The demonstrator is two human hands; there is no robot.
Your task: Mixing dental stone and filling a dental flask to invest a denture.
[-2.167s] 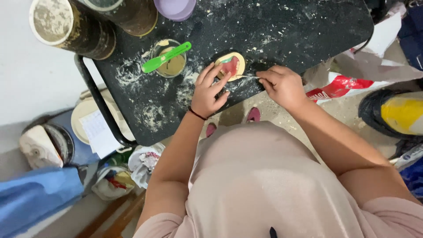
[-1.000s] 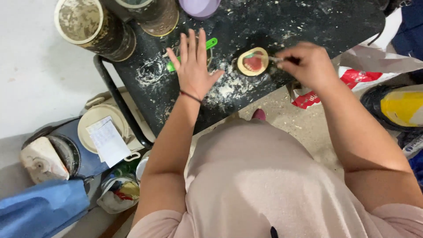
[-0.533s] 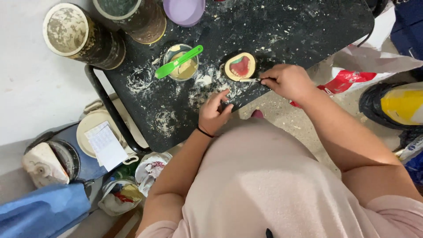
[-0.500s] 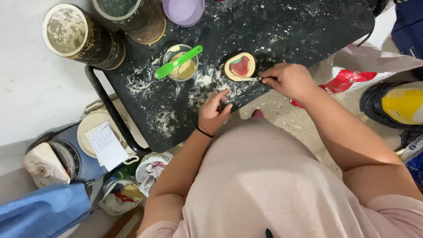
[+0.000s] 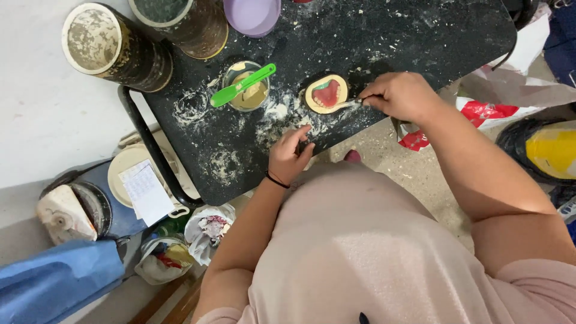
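While gripping a thin tool [image 5: 348, 104], right hand [image 5: 399, 96] beside cast [image 5: 327, 93]; left hand [image 5: 290, 157] loosely curled, empty, at table edge [image 5: 252, 191].

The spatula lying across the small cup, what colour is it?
Bright green; the spatula shows clearly in the head view, resting across the cup.

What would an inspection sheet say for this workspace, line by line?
Surface: black table, dusted with white powder.
Job's things: round mould with red centre; thin metal tool touching its edge.
Clutter: cup with green spatula, two stained cans, purple bowl.
Grips: right hand pinches the tool; left hand rests at the table edge, holding nothing.
Cables: nothing seen.
Surroundings: bags, a blue cloth and a yellow container on the floor.
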